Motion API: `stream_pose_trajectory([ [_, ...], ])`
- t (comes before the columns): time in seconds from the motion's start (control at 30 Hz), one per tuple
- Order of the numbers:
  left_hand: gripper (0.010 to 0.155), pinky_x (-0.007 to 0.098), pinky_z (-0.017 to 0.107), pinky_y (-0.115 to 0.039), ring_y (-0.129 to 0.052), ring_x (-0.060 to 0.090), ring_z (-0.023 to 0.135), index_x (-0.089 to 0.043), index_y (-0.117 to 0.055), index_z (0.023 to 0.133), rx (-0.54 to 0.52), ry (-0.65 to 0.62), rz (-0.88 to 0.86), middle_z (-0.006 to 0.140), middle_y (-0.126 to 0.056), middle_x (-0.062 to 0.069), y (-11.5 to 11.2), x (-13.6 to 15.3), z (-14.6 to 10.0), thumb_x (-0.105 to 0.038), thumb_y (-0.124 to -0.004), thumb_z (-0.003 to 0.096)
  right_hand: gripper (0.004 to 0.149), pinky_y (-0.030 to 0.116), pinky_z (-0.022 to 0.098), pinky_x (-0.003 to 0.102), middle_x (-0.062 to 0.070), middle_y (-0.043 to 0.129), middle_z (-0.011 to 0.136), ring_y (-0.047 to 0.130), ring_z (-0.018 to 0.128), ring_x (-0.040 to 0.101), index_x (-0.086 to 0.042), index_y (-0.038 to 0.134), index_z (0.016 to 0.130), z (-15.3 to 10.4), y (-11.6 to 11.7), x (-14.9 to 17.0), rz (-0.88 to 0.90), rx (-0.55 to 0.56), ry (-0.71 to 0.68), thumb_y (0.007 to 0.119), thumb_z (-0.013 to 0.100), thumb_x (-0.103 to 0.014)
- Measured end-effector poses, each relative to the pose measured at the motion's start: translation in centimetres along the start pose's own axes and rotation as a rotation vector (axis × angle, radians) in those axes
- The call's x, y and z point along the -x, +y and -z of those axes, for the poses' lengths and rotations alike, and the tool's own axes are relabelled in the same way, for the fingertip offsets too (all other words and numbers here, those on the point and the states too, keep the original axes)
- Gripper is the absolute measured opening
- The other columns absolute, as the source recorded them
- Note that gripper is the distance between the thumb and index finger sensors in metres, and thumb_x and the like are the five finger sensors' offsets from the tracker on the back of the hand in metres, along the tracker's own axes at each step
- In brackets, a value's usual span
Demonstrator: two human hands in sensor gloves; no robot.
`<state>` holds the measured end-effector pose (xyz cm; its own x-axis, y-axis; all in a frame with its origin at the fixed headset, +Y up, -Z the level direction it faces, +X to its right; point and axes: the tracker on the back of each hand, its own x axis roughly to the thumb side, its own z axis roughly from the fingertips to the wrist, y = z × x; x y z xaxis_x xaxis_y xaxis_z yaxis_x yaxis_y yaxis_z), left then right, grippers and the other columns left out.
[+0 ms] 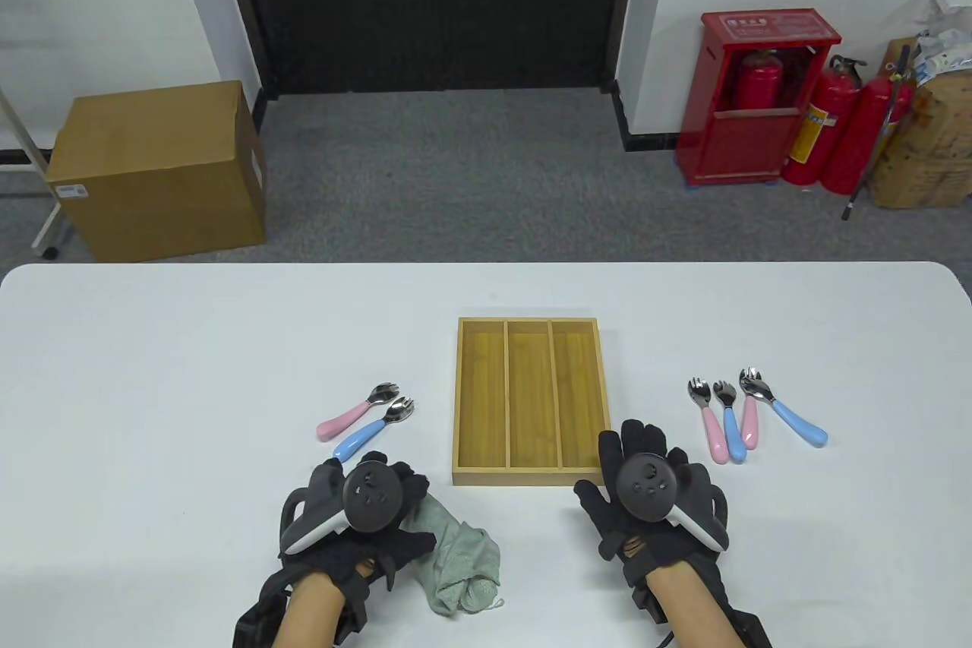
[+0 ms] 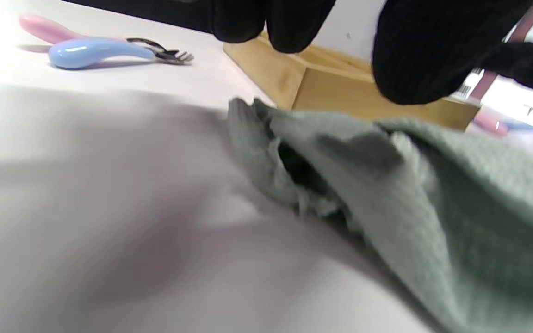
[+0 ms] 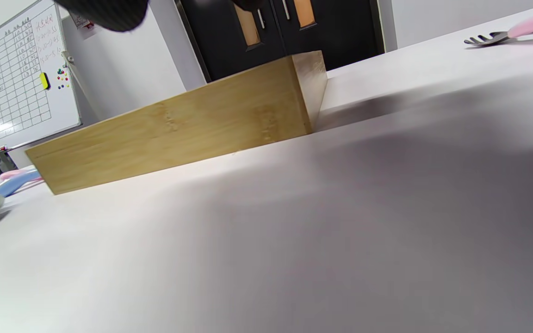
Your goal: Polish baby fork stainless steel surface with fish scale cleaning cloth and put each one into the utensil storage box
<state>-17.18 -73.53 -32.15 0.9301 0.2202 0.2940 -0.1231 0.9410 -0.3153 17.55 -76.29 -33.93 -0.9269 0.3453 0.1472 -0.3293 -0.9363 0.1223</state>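
Table view. Wooden utensil storage box [image 1: 531, 401] sits at table centre, three long compartments running 12 to 6 o'clock, all showing bare wood.

Left hand [image 1: 357, 519] lies at 7 o'clock of the box, palm down, on the near end of the crumpled green cleaning cloth [image 1: 459, 557]. Cloth spreads out toward 4 o'clock from under the hand. Left wrist view: gloved fingertips [image 2: 419, 55] hang just above the cloth's weave [image 2: 433, 194], loosely bent; cannot tell whether they pinch it or only rest over it.

Right hand [image 1: 649, 492] lies at 5 o'clock of the box, palm down on the white table [image 1: 152, 374], fingers straight and spread, holding nothing. Its fingertips reach beside the box's near right corner; contact with the box cannot be told.

Baby forks, six in all, none in the box:
- Left pair at 9 o'clock of the box: pink-handled fork [image 1: 355, 412] and blue-handled fork [image 1: 373, 429], side by side, heads toward 2 o'clock.
- Right group [image 1: 748, 412] at 3 o'clock of the box: four forks, two pink handles and two blue, heads toward 12 o'clock, handles fanned toward 5 and 6 o'clock, lying close together.

Floor beyond the table: cardboard box [image 1: 159, 169] at 10 o'clock, red fire extinguisher cabinet [image 1: 759, 101] at 2 o'clock.
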Motion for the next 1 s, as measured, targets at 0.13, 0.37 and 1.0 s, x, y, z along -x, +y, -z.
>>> stream_pose_trajectory([
  [0.13, 0.086, 0.076, 0.073, -0.023, -0.039, 0.037, 0.120, -0.028, -0.052, 0.114, 0.086, 0.029, 0.100, 0.125, -0.048, 0.001, -1.5, -1.4, 1.3, -0.064, -0.090, 0.0463, 0.079, 0.017, 0.065, 0.067, 0.018, 0.022, 0.115, 0.017, 0.101, 0.046, -0.017, 0.033, 0.108, -0.1, 0.0, 0.0, -0.008, -0.006, 0.004, 0.061, 0.050, -0.062],
  [0.37, 0.069, 0.072, 0.075, -0.032, -0.050, 0.034, 0.117, -0.028, -0.066, 0.105, 0.098, 0.058, 0.163, 0.120, -0.057, 0.001, -2.8, -2.4, 2.3, -0.056, -0.090, 0.0471, 0.078, 0.017, 0.065, 0.067, 0.018, 0.023, 0.115, 0.017, 0.101, 0.046, -0.017, 0.034, 0.108, -0.2, 0.0, -0.1, -0.025, -0.012, 0.006, 0.061, 0.050, -0.062],
  [1.0, 0.048, 0.059, 0.070, -0.068, -0.098, 0.023, 0.079, -0.031, -0.071, 0.093, -0.220, 0.057, -0.074, 0.086, -0.095, -0.003, -0.3, -0.1, 0.9, -0.036, -0.088, 0.0483, 0.076, 0.028, 0.068, 0.066, 0.021, 0.029, 0.115, 0.024, 0.100, 0.048, -0.016, 0.039, 0.108, 0.3, 0.0, 0.4, -0.053, 0.001, 0.040, 0.062, 0.050, -0.060],
])
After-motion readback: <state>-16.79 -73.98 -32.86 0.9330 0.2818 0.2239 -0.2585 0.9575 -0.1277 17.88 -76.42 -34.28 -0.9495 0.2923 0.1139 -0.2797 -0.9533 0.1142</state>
